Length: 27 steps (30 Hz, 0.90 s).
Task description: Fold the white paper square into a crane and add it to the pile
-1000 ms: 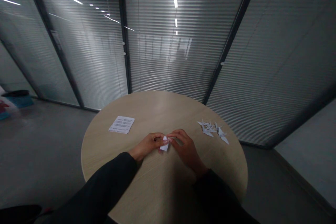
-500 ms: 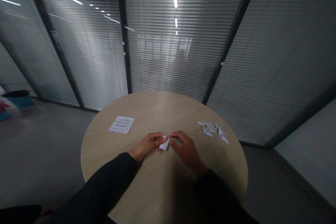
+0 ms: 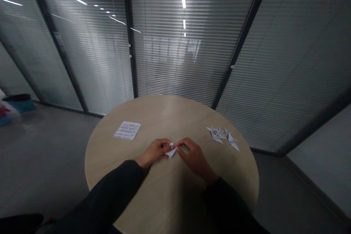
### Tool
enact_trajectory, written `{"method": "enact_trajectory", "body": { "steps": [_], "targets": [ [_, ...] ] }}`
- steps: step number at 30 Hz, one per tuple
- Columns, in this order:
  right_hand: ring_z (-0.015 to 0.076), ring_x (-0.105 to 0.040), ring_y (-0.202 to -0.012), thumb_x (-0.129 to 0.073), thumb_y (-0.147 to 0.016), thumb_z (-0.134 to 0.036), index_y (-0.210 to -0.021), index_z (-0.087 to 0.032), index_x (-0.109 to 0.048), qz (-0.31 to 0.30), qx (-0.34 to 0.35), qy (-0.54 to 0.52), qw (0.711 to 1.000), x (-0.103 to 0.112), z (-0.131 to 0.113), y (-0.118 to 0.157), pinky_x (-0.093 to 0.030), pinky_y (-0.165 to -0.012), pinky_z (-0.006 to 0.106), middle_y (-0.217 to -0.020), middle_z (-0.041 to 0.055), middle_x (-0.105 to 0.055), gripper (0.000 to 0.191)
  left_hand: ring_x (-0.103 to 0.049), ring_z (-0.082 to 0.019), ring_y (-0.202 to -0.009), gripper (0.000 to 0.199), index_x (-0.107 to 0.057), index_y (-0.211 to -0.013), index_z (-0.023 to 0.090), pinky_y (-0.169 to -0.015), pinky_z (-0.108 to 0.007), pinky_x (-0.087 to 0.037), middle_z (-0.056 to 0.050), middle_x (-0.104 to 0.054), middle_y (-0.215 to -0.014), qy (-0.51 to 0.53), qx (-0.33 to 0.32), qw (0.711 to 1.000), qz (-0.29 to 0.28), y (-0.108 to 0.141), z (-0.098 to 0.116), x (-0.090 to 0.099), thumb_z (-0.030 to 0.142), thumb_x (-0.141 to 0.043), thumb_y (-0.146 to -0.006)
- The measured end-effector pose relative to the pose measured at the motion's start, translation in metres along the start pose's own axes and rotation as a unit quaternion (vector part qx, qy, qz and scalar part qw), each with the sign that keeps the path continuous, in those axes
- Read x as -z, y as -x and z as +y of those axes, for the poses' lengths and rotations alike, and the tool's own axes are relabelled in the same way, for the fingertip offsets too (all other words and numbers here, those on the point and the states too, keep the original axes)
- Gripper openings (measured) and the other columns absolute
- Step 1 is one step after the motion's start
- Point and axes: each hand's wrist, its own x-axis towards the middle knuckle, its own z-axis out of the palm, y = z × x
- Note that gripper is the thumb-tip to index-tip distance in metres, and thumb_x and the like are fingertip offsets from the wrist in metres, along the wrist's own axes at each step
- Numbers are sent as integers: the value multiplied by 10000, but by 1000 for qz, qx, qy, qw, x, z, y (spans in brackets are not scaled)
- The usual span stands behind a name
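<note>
A small folded white paper (image 3: 171,152) is between my two hands, over the middle of the round table. My left hand (image 3: 155,151) pinches its left side between thumb and fingers. From the right, the thumb and index fingertip of my right hand (image 3: 194,155) close on the paper's right edge. The fingers partly cover the paper, so its exact folds are too small to tell. Several folded paper cranes (image 3: 216,134) lie in a group to the right of my hands, with another one (image 3: 232,141) beside them.
A stack of printed paper sheets (image 3: 127,130) lies on the left part of the round wooden table (image 3: 170,108). Glass panels with blinds (image 3: 178,62) stand behind the table. On the floor at the far left is a blue bin (image 3: 22,104).
The thumb and index finger of my right hand have drawn closer together at the paper's edge. The folded paper has tilted slightly, and less of it shows.
</note>
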Motion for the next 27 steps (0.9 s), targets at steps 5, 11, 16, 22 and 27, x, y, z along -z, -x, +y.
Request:
{"method": "enact_trajectory", "body": {
  "steps": [5, 11, 16, 22, 27],
  "targets": [
    [192, -617, -837, -562, -789, -129, -786, -208, -596, 1, 11, 10, 1000, -1, 3, 0, -479, -794, 326, -826, 30, -644, 86, -456, -95, -522, 474, -640, -689, 129, -523, -235, -356, -2, -557, -605, -4, -4, 1000, -2, -1, -1, 0, 602, -675, -689],
    [203, -607, -832, -553, -803, -124, -780, -221, -588, 18, 33, 31, 999, -4, 6, 1, -475, -781, 343, -817, 32, -639, 105, -451, -94, -521, 480, -634, -675, 131, -510, -228, -343, 6, -547, -596, -2, -1, 1000, 3, -1, -1, -1, 608, -684, -674],
    [209, -587, -830, -541, -831, -137, -782, -225, -578, 30, 52, 53, 997, -5, 5, 1, -455, -785, 354, -815, 36, -634, 107, -456, -90, -511, 440, -631, -665, 133, -535, -234, -361, 12, -549, -577, 19, 7, 1000, -1, 2, 5, -2, 563, -720, -659],
    [225, -557, -834, -531, -852, -153, -811, -213, -556, 43, 96, 108, 989, -7, 3, 3, -428, -790, 380, -825, 55, -619, 77, -474, -97, -521, 406, -641, -648, 131, -554, -247, -391, 5, -569, -580, 52, 30, 998, 1, 4, 11, -4, 517, -764, -626],
    [223, -560, -825, -513, -855, -155, -814, -220, -568, 53, 117, 120, 985, -6, 0, 3, -427, -788, 381, -817, 54, -621, 95, -467, -90, -505, 387, -638, -611, 131, -549, -242, -388, 8, -559, -543, 70, 27, 997, 6, 4, 11, -5, 495, -764, -641]
  ]
}}
